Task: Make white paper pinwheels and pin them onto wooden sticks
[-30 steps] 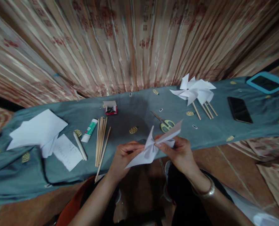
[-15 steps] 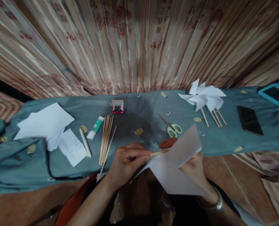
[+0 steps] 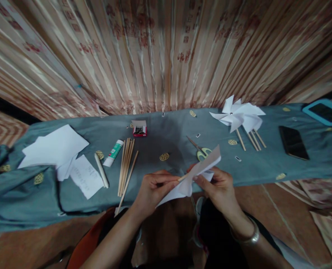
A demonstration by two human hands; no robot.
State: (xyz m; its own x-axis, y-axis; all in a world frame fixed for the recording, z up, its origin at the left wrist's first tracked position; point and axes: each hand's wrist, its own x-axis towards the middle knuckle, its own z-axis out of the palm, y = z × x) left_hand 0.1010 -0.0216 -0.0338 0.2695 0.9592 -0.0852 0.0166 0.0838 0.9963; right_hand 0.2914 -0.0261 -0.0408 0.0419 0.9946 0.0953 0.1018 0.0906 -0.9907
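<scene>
My left hand (image 3: 151,190) is closed around a thin wooden stick (image 3: 182,178) whose tip pokes out toward the middle of a folded white paper pinwheel (image 3: 195,175). My right hand (image 3: 220,186) pinches that paper at its centre, fingers pressed together. Both hands hover just over the near edge of the grey-blue cloth (image 3: 166,144), above my lap.
On the cloth lie a bundle of wooden sticks (image 3: 126,164), a glue stick (image 3: 114,152), a white pen (image 3: 101,170), paper sheets (image 3: 55,147), a small red box of pins (image 3: 139,129), green-handled scissors (image 3: 201,149), finished pinwheels (image 3: 240,116), a black phone (image 3: 293,142) and a blue-cased tablet (image 3: 324,111).
Half a second ago the paper was spread wide and flat in my right hand; now it is folded back in toward the stick tip, and both hands have drawn close together again.
</scene>
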